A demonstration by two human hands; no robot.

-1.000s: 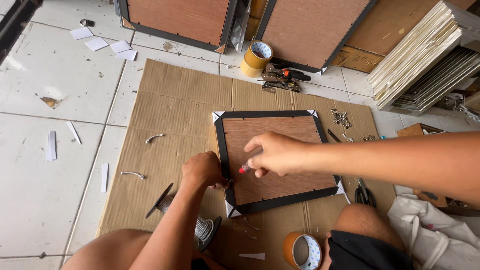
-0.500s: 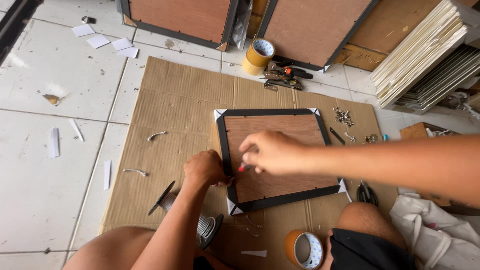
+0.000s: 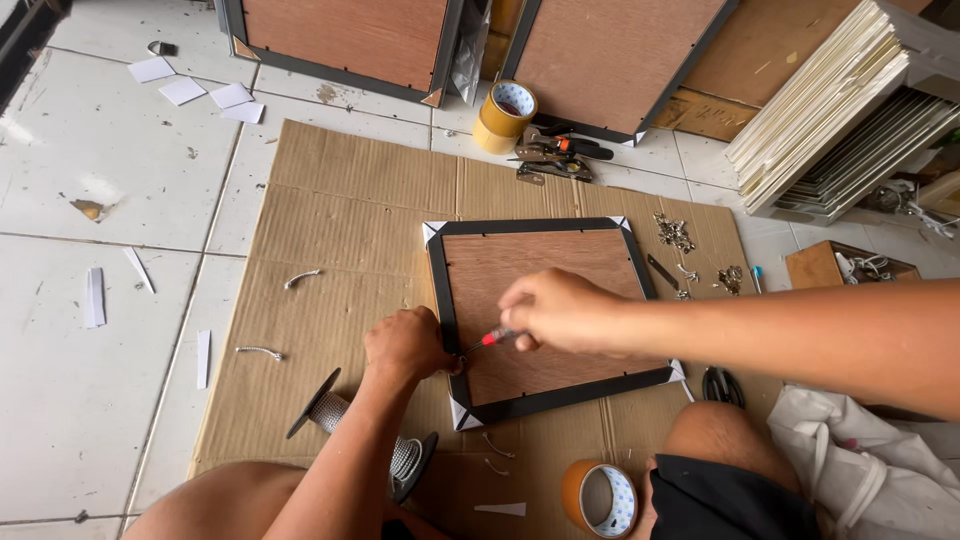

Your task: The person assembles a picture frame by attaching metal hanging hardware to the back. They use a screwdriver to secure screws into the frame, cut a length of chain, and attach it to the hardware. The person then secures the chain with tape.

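A black picture frame (image 3: 537, 228) with a brown wooden back lies face down on a sheet of cardboard (image 3: 350, 230). My left hand (image 3: 405, 345) presses on the frame's left rail, fingers closed over a small metal piece there. My right hand (image 3: 560, 312) grips a red-handled screwdriver (image 3: 489, 339) whose tip points at that spot on the left rail. A spool of grey cord (image 3: 330, 408) lies just below my left forearm.
Two tape rolls: one (image 3: 506, 112) at the cardboard's far edge, one (image 3: 600, 497) by my knee. Pliers-like tools (image 3: 553, 155), loose metal hardware (image 3: 676, 233), cord pieces (image 3: 300, 277), leaning frames (image 3: 340, 40), stacked boards (image 3: 830, 110), a white bag (image 3: 870, 470).
Both hands stay at the frame's left rail; my right hand has shifted slightly with the screwdriver. The view has tilted a little; nothing else moved.
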